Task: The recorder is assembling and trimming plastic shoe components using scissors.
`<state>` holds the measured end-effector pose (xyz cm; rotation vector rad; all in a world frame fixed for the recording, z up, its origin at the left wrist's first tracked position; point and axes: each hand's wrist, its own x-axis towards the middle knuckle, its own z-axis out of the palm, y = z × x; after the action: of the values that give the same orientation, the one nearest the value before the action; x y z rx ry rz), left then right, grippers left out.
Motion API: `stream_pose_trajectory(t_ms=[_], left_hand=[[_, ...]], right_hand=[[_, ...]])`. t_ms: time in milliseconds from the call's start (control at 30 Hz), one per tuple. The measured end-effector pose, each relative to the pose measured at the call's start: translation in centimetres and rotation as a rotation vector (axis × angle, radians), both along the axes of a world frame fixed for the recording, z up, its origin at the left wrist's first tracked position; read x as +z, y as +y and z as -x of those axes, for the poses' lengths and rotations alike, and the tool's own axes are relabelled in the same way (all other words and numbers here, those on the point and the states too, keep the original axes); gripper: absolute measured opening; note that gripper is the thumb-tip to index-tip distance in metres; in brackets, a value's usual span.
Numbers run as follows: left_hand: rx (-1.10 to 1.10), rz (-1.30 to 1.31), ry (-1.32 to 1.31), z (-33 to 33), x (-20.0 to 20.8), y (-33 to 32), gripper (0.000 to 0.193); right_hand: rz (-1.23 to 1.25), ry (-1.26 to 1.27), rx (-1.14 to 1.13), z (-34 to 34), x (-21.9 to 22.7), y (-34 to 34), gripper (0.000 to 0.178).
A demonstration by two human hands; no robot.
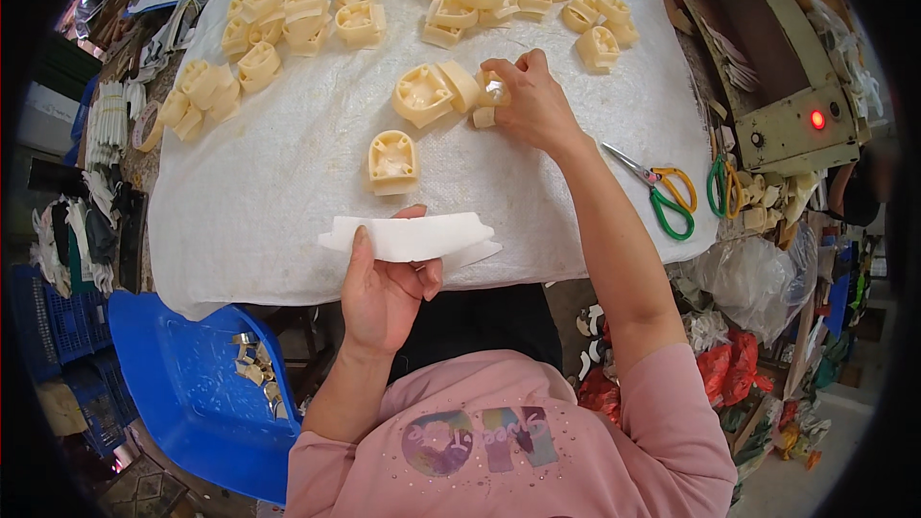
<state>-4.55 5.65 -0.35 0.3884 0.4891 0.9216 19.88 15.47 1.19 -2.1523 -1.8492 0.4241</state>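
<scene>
My left hand (384,293) pinches a few thin white strips (422,235) with notched ends, thumb on top and fingers beneath, over the table's near edge. Farther off, my right hand (537,105) has its fingers closed round a small cream piece with a shiny face (493,88); the fingers partly hide it. Just left of that hand, a D-shaped hollow cream moulded piece (423,96), like a shoe heel, lies against another cream piece (460,84). A single cream moulded piece (392,163) sits nearer me, between my two hands.
Several similar cream pieces (360,24) lie in groups along the far side of the white-covered table (269,153). Scissors (662,187) with green and yellow handles lie at right, near a metal control box (801,129) with a lit red light. A blue basin (182,384) holds small metallic pieces below left.
</scene>
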Motion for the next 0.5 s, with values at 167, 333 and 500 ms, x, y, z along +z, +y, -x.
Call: stream_pose_trajectory(t_ms=[167, 333, 500], left_hand=[[-0.011, 0.076, -0.148, -0.9, 1.3, -0.1, 0.047], [0.012, -0.013, 0.056, -1.0, 1.0, -0.6, 0.039], [-0.004, -0.060, 0.123, -1.1, 1.5, -1.7, 0.040]], right_hand=[[-0.235, 0.356, -0.200, -2.0, -1.9, -2.5, 0.050], [-0.374, 0.798, -0.355, -2.4, -3.4, -7.2, 0.041], [-0.670, -0.091, -0.162, -1.9, -3.6, -9.1, 0.045]])
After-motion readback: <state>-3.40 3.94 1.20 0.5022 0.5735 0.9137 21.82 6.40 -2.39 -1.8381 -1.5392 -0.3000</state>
